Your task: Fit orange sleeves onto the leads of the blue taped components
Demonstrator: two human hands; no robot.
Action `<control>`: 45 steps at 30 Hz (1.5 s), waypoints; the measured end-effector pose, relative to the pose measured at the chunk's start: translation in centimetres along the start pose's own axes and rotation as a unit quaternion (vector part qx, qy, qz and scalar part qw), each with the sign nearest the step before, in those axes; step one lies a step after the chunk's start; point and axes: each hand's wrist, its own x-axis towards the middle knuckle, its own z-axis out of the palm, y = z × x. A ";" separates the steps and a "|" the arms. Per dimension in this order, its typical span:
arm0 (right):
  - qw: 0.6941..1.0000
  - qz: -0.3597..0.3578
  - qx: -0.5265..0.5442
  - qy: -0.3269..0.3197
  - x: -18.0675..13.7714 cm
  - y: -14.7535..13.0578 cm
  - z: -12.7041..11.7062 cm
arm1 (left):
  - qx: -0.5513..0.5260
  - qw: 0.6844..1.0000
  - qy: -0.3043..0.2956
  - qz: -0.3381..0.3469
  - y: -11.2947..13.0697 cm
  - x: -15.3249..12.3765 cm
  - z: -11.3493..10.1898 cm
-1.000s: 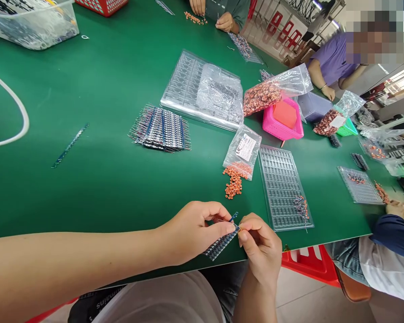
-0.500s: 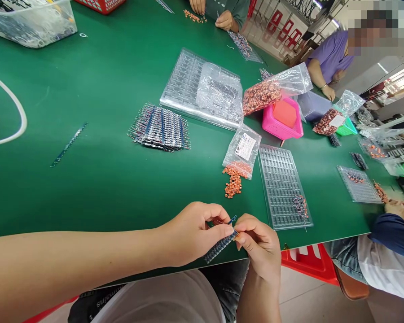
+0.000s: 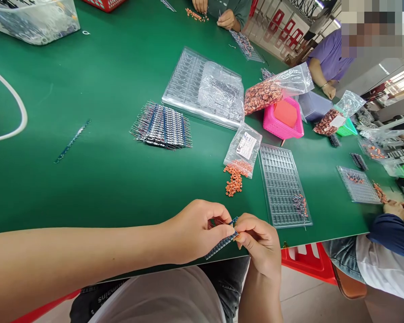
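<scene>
Close to the table's near edge, my left hand (image 3: 202, 231) pinches a narrow dark-blue circuit board strip (image 3: 220, 247) with thin wires, partly hidden by the fingers. My right hand (image 3: 261, 244) is closed at the strip's upper end, thumb and forefinger pinched on a tiny orange piece that is mostly covered. Just beyond the hands, loose orange rings (image 3: 234, 185) spill from a labelled clear bag (image 3: 244, 148). To the right lies a clear plastic tray (image 3: 279, 184) with several small wired parts (image 3: 300, 205) in its near corner.
A stack of wired board strips (image 3: 161, 126) lies mid-table, with a single strip (image 3: 72, 141) to its left. Behind are a large clear tray (image 3: 182, 76), a pink basket (image 3: 279, 128) and a bag of copper-coloured rings (image 3: 264, 95). Co-workers' hands (image 3: 397, 210) are at the right and far side.
Both hands keep nearly the same pose at the strip. The view has shifted slightly, and nothing on the table has visibly moved.
</scene>
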 end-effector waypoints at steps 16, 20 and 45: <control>1.000 0.012 0.001 -0.004 -0.2 0.1 0.0 | 0.015 1.000 -0.001 0.001 0.0 0.0 -0.1; 1.000 0.012 -0.004 -0.004 0.0 0.1 0.0 | 0.016 1.000 0.000 0.005 0.0 0.1 0.0; 1.000 0.018 -0.007 -0.010 0.3 -0.3 0.1 | 0.020 0.999 -0.030 -0.026 0.0 0.2 -0.1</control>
